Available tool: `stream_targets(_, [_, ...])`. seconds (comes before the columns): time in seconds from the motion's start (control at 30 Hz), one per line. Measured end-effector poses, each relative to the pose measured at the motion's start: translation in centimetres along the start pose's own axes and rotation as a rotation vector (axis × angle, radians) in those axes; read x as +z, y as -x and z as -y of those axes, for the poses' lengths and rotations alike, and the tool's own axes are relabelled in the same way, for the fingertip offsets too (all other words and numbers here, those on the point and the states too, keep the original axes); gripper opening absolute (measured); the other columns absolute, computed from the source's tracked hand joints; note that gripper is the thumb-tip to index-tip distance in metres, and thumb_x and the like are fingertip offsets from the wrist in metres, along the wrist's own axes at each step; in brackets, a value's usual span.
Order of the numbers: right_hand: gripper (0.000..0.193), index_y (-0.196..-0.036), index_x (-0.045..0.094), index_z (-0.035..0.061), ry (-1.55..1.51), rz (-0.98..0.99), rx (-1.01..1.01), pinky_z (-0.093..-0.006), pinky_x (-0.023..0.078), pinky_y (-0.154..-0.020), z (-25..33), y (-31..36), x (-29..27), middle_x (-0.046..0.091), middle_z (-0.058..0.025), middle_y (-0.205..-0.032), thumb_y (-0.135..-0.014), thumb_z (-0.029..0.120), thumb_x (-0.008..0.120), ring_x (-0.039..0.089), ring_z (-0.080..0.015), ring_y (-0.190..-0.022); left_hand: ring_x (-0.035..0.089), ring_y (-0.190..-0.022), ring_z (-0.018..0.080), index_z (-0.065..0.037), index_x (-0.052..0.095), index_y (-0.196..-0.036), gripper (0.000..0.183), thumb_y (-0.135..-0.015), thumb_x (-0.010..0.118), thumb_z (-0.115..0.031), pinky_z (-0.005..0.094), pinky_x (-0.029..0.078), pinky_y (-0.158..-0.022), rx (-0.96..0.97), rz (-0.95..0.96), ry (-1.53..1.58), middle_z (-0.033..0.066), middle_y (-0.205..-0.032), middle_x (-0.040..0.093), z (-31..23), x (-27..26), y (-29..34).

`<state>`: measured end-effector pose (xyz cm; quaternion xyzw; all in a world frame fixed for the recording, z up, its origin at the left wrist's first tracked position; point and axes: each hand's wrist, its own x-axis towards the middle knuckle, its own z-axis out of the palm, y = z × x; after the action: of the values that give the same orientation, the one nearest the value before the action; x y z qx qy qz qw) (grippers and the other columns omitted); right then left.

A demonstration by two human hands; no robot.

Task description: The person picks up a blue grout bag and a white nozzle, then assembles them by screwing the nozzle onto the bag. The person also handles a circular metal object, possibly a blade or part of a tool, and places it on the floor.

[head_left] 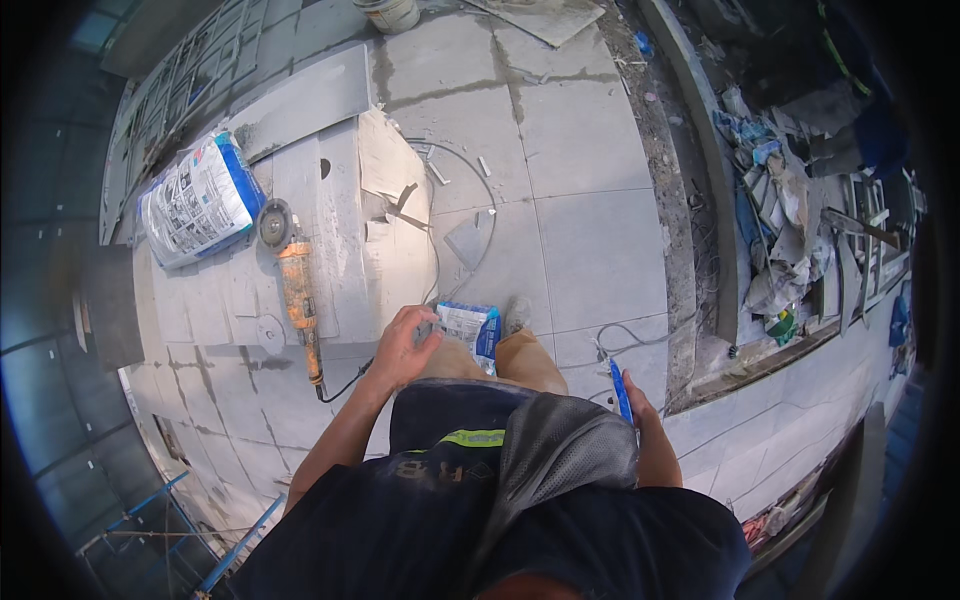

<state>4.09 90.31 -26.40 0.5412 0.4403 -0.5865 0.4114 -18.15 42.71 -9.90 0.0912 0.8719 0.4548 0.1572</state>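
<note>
We see a worker in a dark navy T-shirt (400,525) with short sleeves (312,500), its front marked by pale lettering and a yellow-green band (473,438) with a grey stripe. Grey perforated mesh (575,450) covers the right side; tan trousers (535,362) and a dusty grey shoe (518,314) show farther off. Left hand (405,347) and right hand (645,400) are bare.

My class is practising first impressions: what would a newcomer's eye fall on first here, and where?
Probably the dusty orange angle grinder with its round grey disc, lying on pale flat boards to the person's left. Beside its disc end, a plump white-and-blue bag stands out. The slim blue object in the person's right hand also catches the eye, right of centre.
</note>
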Motion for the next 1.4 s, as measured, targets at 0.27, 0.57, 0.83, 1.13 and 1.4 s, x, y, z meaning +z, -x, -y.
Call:
stream_targets(0.27, [0.086,-0.143,0.035,0.0023,0.421,-0.298,-0.138,-0.0436,0.048,-0.093,2.8,-2.9,3.0,0.052,-0.0220,-0.130,-0.088,0.066,0.048,0.058,-0.0259,-0.108,0.059,-0.107,0.0321,-0.002,0.061,-0.102,0.024,-0.083,0.068,-0.014,0.0376,0.045,-0.092,-0.033,-0.043,-0.097,0.0176,-0.111,0.060,-4.6,-0.7,-7.7])
stream_targets(0.57, [0.081,-0.141,0.037,0.0026,0.403,-0.352,-0.070,-0.0433,0.049,-0.090,20.3,-5.0,-2.1,0.053,-0.0208,-0.125,-0.087,0.060,0.052,0.058,-0.0256,-0.105,0.058,-0.106,0.0345,-0.003,0.061,-0.101,0.024,-0.084,0.068,-0.018,0.0394,0.047,-0.090,-0.029,-0.243,0.078,0.0171,-0.111,0.060,-0.5,0.8,-23.4])
stream_targets(0.83, [0.076,-0.140,0.038,0.0028,0.548,-0.402,-0.059,-0.0431,0.050,-0.088,49.0,-7.0,-0.4,0.054,-0.0197,-0.121,-0.087,0.054,0.056,0.058,-0.0254,-0.103,0.060,-0.092,0.0294,-0.004,0.062,-0.102,0.025,-0.085,0.069,-0.021,0.0386,0.049,-0.077,-0.271,-0.403,0.222,0.0146,-0.103,0.061,9.6,4.3,-49.1])
stream_targets(1.13, [0.072,-0.138,0.039,0.0030,0.879,-0.353,-0.166,-0.0429,0.050,-0.085,78.7,-11.6,8.7,0.056,-0.0184,-0.117,-0.086,0.048,0.061,0.058,-0.0251,-0.100,0.059,-0.106,0.0364,-0.003,0.063,-0.105,0.041,-0.084,0.065,-0.037,0.0440,0.047,-0.091,-0.974,-0.776,0.280,0.0205,-0.113,0.060,29.3,1.5,-66.9])
stream_targets(1.4, [0.068,-0.136,0.041,0.0032,1.153,-0.383,-0.135,-0.0427,0.051,-0.083,97.9,-21.5,15.3,0.057,-0.0173,-0.113,-0.085,0.043,0.065,0.058,-0.0249,-0.097,0.057,-0.114,0.0393,0.003,0.061,-0.115,0.052,-0.077,0.065,-0.031,0.0430,0.045,-0.099,-1.378,-0.574,0.336,0.0248,-0.122,0.058,50.4,7.1,-71.7])
